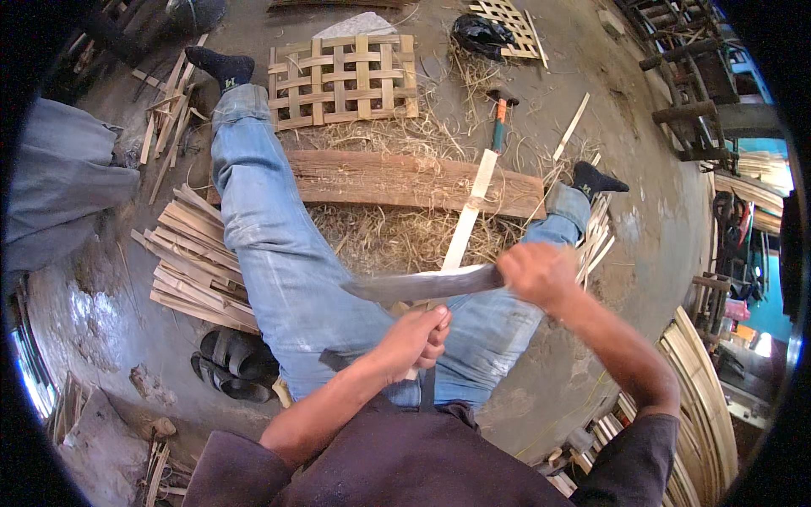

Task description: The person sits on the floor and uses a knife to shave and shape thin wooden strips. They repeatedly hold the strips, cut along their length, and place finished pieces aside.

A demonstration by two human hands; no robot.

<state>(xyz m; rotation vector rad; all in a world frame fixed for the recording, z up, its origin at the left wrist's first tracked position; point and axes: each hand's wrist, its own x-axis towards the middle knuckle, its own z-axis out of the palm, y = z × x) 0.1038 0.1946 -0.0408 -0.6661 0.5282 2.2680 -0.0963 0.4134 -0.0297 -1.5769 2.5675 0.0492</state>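
Note:
My left hand [411, 345] is closed round the near end of a pale, flat bamboo strip [470, 213]. The strip runs away from me, with its far part lying across a brown wooden plank [372, 179]. In my right hand [541, 275] is a large knife [422, 285], its handle hidden by the fingers. The long, slightly blurred blade points left and lies crosswise over the strip, just beyond my left hand. Whether the edge touches the strip I cannot tell. Past the plank lies a hammer-like tool [499, 127] with an orange and green handle.
Split strips [190, 258] are stacked beside my left leg, near black sandals [235, 365]. A woven lattice panel [342, 82] lies beyond the plank amid shavings [363, 241]. Another lattice [517, 29] is at the far right. Long bamboo slats [693, 397] lean at the right; a person's grey trousers [63, 186] show left.

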